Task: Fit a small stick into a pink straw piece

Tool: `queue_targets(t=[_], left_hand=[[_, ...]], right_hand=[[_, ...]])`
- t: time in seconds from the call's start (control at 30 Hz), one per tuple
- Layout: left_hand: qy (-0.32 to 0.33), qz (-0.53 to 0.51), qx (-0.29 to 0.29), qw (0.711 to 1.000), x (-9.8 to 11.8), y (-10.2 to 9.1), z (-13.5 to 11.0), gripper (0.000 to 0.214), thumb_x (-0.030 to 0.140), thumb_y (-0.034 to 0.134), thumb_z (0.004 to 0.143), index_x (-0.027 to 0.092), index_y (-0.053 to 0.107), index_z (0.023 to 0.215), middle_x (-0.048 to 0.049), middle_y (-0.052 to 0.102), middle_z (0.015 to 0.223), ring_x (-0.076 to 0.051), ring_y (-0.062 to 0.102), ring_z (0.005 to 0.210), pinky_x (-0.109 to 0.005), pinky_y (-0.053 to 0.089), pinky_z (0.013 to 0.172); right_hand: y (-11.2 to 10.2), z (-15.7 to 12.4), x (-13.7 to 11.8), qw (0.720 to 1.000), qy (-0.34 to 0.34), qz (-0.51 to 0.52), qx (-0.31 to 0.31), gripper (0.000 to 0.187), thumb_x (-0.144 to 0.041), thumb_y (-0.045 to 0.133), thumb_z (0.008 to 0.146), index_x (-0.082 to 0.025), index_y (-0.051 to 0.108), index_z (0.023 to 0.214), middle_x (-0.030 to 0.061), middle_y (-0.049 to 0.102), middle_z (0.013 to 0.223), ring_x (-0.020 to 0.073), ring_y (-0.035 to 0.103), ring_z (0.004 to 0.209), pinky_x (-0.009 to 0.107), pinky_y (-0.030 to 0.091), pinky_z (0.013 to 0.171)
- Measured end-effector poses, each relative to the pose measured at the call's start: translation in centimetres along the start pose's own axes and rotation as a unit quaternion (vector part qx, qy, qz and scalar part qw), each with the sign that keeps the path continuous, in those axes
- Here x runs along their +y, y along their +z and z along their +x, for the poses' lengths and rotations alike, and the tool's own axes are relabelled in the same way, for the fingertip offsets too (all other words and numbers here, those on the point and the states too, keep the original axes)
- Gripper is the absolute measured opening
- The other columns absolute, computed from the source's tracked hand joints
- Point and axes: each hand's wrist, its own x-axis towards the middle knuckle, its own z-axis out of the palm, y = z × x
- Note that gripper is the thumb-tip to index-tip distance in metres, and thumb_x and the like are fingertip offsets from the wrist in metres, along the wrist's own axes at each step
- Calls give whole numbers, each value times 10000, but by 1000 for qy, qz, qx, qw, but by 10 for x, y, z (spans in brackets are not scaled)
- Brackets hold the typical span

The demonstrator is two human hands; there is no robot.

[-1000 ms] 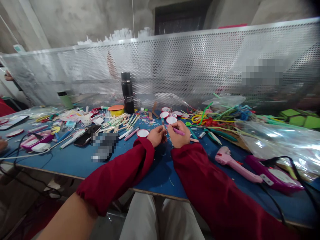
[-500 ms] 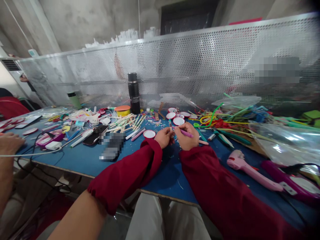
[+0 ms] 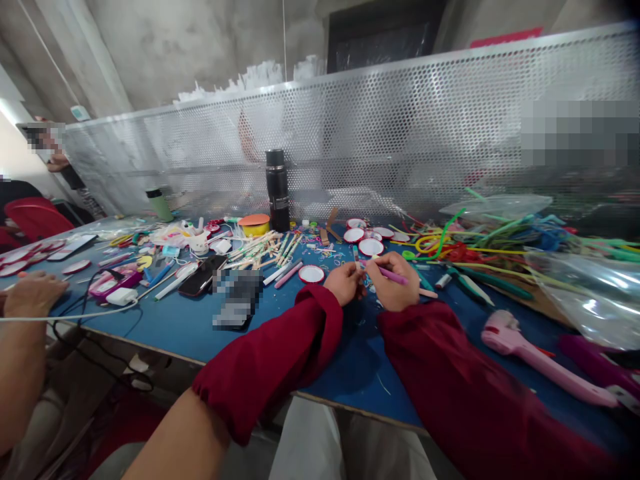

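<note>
At the left edge, a co-worker's hand (image 3: 34, 294) rests at the blue table (image 3: 173, 325). Rightward lie a phone (image 3: 201, 277) and a red-rimmed lid (image 3: 311, 274), the lid just beside the left hand (image 3: 343, 284). Its fingers pinch a small stick (image 3: 356, 256) upright over the table; the right hand (image 3: 397, 288) has its fingers closed around a purple pen (image 3: 394, 276), tip near the stick, contact unclear. With 2 hands so close, a slip could mark a fingertip; a swinging right sleeve (image 3: 440, 353) could knock the pink tool (image 3: 545, 367).
</note>
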Motion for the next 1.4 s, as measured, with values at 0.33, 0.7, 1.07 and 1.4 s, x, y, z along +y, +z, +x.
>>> queue_targets(t=[0.33,0.7,1.07,1.4], left_hand=[[0,11,-19,1000,-7,-1,3,178,245,412,956,178,492,813,49,554,522,-79,518,413,-184,389,465],[7,14,-26,1000,-8,-1,3,171,238,399,954,171,517,851,39,563,528,-84,517,415,-186,399,468],[-8,4,-24,1000,-8,-1,4,183,244,383,961,173,509,849,37,563,532,-89,517,408,-195,404,472],[-7,11,-13,1000,-4,-1,3,166,223,372,956,175,508,874,33,567,545,-100,518,424,-209,417,499]], right_hand=[[0,-1,4,1000,-3,-13,-1,189,-386,619,757,-219,565,688,-8,603,614,144,543,550,265,407,540],[-2,0,4,1000,3,-14,-1,196,-396,619,753,-226,556,676,-11,592,594,142,515,520,276,392,521],[-3,2,-1,999,27,30,-32,177,-385,635,733,-225,570,694,-4,617,599,158,559,543,280,420,535],[-3,2,0,998,18,46,-34,236,-431,668,716,-202,629,756,15,662,671,172,599,602,282,449,565]])
